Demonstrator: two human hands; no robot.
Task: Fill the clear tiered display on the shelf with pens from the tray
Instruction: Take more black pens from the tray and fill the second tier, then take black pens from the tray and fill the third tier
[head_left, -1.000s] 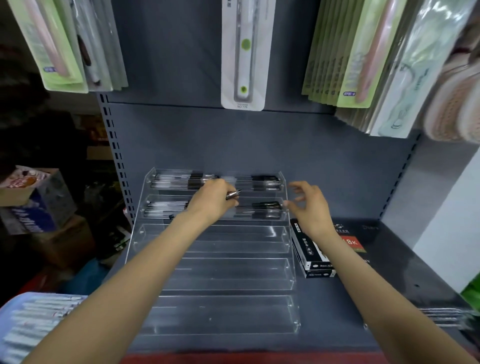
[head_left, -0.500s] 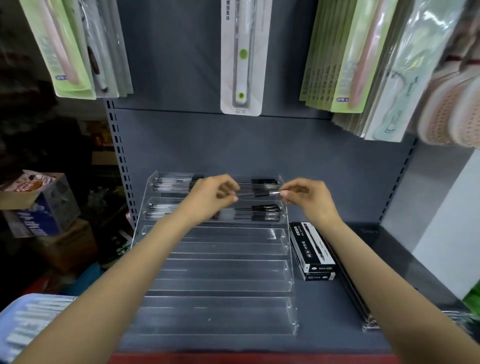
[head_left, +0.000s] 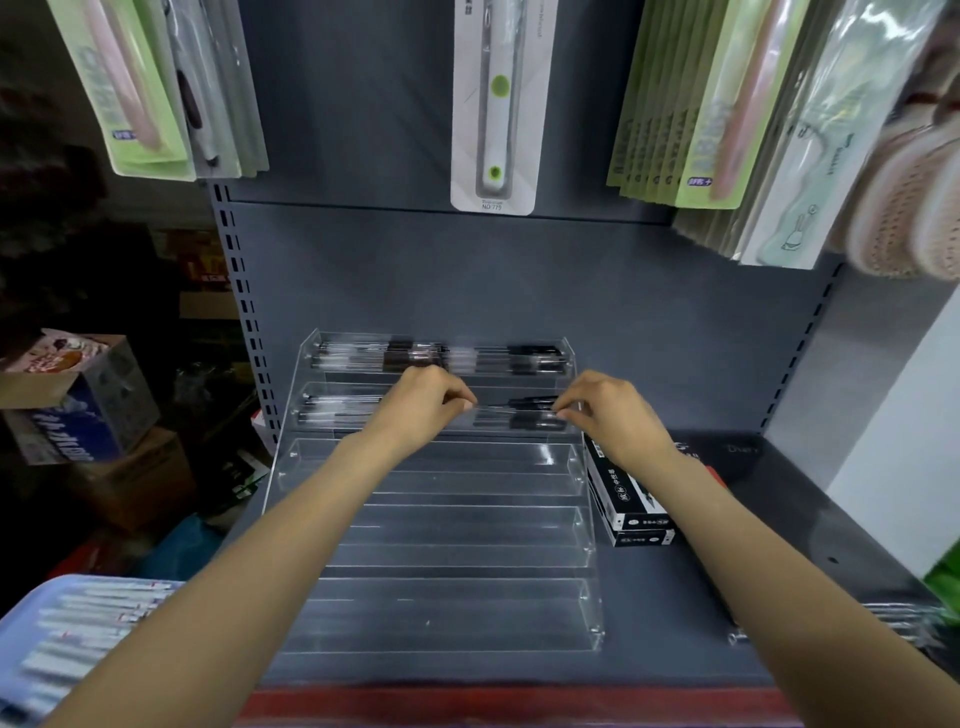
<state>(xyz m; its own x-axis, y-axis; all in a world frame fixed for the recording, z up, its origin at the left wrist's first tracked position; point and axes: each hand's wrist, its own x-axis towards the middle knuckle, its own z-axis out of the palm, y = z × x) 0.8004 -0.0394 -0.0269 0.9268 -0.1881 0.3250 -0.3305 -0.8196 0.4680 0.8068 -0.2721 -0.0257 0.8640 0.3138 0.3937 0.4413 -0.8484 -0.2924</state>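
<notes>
The display (head_left: 436, 540) at centre holds pens in its top two tiers; lower-left tray (head_left: 78, 639) holds more. Left hand (head_left: 423, 402) and right hand (head_left: 610, 410) pinch one pen (head_left: 511, 408), lying left-right over the second tier.

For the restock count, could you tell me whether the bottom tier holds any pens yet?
No, the bottom tier of the clear display looks bare, with pens only in the top two.

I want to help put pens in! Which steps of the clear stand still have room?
The three lower steps of the clear tiered display, below both hands, look bare. The top two steps are crowded with pens, and the left hand and right hand hold a pen over the second one. Right of the display, black boxes fill the shelf.
</notes>
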